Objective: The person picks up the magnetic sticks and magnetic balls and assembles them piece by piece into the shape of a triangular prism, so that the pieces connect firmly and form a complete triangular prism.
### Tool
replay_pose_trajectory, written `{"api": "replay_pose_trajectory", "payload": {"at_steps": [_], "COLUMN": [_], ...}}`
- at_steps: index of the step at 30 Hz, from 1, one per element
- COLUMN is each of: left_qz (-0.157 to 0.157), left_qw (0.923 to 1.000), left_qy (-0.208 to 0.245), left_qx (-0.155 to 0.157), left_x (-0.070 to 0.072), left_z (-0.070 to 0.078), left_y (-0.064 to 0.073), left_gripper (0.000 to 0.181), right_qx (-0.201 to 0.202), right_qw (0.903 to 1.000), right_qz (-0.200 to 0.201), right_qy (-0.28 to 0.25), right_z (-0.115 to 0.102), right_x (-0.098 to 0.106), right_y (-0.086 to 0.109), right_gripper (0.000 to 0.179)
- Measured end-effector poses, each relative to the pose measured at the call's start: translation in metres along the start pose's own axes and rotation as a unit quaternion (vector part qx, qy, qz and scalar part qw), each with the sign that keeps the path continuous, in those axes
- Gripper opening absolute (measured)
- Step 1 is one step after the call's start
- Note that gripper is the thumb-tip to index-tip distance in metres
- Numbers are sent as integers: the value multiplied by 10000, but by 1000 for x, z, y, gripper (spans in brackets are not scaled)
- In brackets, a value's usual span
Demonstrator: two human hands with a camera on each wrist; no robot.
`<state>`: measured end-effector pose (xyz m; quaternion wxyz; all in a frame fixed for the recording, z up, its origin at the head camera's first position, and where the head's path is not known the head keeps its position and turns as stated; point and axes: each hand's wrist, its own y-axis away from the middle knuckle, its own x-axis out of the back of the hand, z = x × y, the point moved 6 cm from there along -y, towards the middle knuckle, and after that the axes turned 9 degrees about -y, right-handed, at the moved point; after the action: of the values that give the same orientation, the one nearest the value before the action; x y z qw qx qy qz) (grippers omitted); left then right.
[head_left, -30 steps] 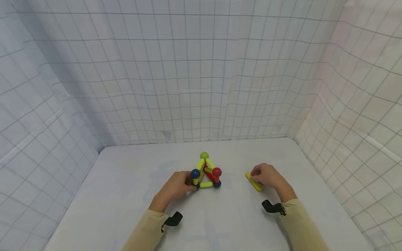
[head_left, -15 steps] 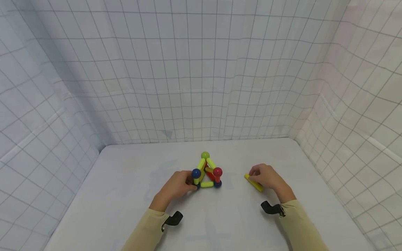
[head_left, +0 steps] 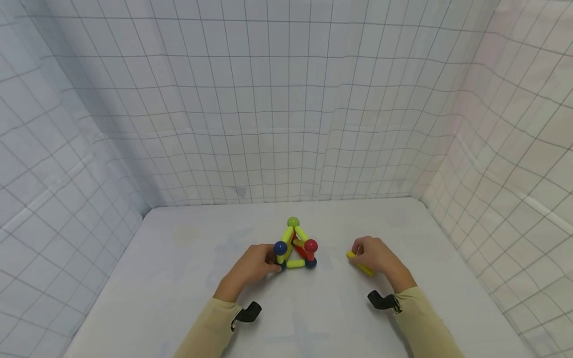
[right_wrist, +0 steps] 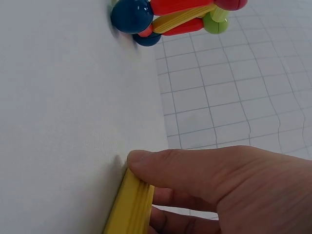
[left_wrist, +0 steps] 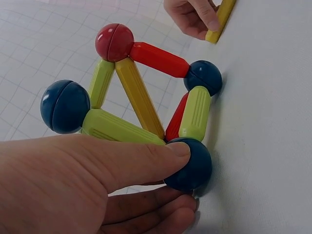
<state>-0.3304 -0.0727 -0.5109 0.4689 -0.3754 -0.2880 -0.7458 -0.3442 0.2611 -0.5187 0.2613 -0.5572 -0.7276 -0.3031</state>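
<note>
A frame of magnetic balls and sticks stands on the white table, with a red ball (head_left: 311,245), a lime-green ball (head_left: 293,222) and navy balls at its corners. My left hand (head_left: 251,265) grips the lower navy ball (left_wrist: 197,165) at the frame's near left corner, thumb on top and fingers beneath. An upper navy ball (head_left: 280,248) sits above that corner. To the right of the frame, my right hand (head_left: 378,257) pinches a yellow stick (right_wrist: 127,209), which lies low at the table surface, apart from the frame. The fingers hide part of the stick.
The white table (head_left: 179,298) runs up to a grid-patterned cloth (head_left: 295,124) at the back. Similar cloth hangs along the left and right sides. Both wrists carry a black mount (head_left: 248,312).
My right hand has moved slightly left along the yellow stick, and the stick has turned a little. The left hand still holds the frame's navy ball in place.
</note>
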Motion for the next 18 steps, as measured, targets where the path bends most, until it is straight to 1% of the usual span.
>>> {"api": "replay_pose_trajectory", "payload": {"at_steps": [3, 6, 8, 10, 14, 18], "left_qz": [5, -3, -15, -31, -43, -24], "left_qw": [10000, 10000, 10000, 10000, 10000, 10000], "left_qy": [-11, -7, 0, 15, 40, 25], "left_qx": [-24, -14, -13, -7, 4, -40], "left_x": [0, 0, 0, -1, -1, -1], "left_z": [0, 0, 0, -1, -2, -2], "left_y": [1, 0, 0, 0, 0, 0], "left_gripper": [28, 28, 28, 29, 30, 29], "right_qx": [15, 151, 346, 626, 1263, 1735], "right_qw": [10000, 9998, 9989, 9965, 9848, 9708], "right_qz": [34, 141, 298, 556, 1142, 1504], "right_qy": [30, 71, 78, 18, -354, -688], "right_z": [-2, -5, -10, -17, -37, -59], "right_x": [0, 2, 6, 12, 24, 30], "right_y": [1, 2, 1, 1, 6, 11], "right_gripper": [14, 12, 11, 10, 9, 10]}}
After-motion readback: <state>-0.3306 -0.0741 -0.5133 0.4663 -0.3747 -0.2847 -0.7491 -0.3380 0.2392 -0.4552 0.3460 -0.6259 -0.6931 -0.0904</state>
